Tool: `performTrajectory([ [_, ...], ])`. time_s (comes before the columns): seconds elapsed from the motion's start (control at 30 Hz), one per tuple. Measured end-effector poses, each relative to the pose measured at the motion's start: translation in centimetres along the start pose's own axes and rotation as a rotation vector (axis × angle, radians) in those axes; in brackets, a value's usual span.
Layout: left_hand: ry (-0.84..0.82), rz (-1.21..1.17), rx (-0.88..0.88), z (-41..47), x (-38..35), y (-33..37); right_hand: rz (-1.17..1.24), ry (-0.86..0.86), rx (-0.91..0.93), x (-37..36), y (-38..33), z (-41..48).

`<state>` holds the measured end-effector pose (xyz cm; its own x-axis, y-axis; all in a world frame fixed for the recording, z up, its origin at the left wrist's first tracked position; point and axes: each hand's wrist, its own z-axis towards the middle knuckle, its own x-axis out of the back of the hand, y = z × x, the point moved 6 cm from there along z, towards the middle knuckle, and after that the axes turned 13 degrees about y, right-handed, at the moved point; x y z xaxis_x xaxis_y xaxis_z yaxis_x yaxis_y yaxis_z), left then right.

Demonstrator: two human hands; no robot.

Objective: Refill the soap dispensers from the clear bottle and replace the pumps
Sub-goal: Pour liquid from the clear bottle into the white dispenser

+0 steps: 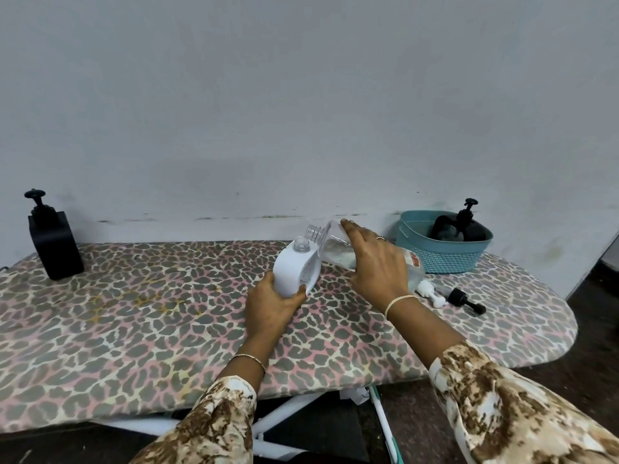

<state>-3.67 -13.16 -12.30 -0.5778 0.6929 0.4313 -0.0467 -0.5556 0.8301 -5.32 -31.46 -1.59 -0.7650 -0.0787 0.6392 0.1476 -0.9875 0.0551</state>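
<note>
My left hand [272, 304] grips the base of a white soap dispenser [294, 266], whose open neck has no pump and tilts slightly right. My right hand [375, 262] holds the clear bottle [335, 251] from above, tipped left so its uncapped mouth hangs just above and right of the dispenser's neck. Clear liquid lies in the bottle's lower side. A white pump [432, 293] and a black pump [465, 301] lie on the board right of my right wrist.
The leopard-print ironing board [150, 313] stands against a grey wall. A black square dispenser [55, 242] with pump stands at the far left. A teal basket [442, 256] at the back right holds black dispensers [462, 227]. The board's rounded right end drops off.
</note>
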Motion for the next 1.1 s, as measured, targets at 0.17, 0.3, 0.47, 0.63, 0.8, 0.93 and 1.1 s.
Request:
performTrajectory([
  [0.17, 0.000, -0.006, 0.010, -0.1, 0.0, 0.1, -0.019, -0.041, 0.024, -0.5, 0.1, -0.1],
  [0.3, 0.005, 0.000, 0.009, -0.1, 0.1, 0.1, -0.037, -0.053, 0.029, -0.4, 0.0, 0.0],
  [0.47, -0.004, -0.009, 0.008, -0.2, 0.1, 0.2, -0.055, -0.079, 0.027, -0.5, 0.0, 0.2],
  [0.63, -0.007, -0.002, 0.012, -0.2, 0.2, 0.3, -0.055, -0.136, 0.076, -1.0, -0.3, 0.2],
  [0.8, -0.006, 0.004, 0.018, -0.2, 0.3, 0.4, -0.062, -0.154, 0.078, -0.9, -0.3, 0.3],
  [0.93, -0.010, -0.001, 0.016, -0.2, 0.3, 0.5, -0.072, -0.162, 0.091, -0.5, -0.5, 0.4],
  [1.1, -0.010, -0.018, 0.027, -0.2, 0.3, 0.4, -0.079, -0.171, 0.112, -0.1, -0.6, 1.0],
])
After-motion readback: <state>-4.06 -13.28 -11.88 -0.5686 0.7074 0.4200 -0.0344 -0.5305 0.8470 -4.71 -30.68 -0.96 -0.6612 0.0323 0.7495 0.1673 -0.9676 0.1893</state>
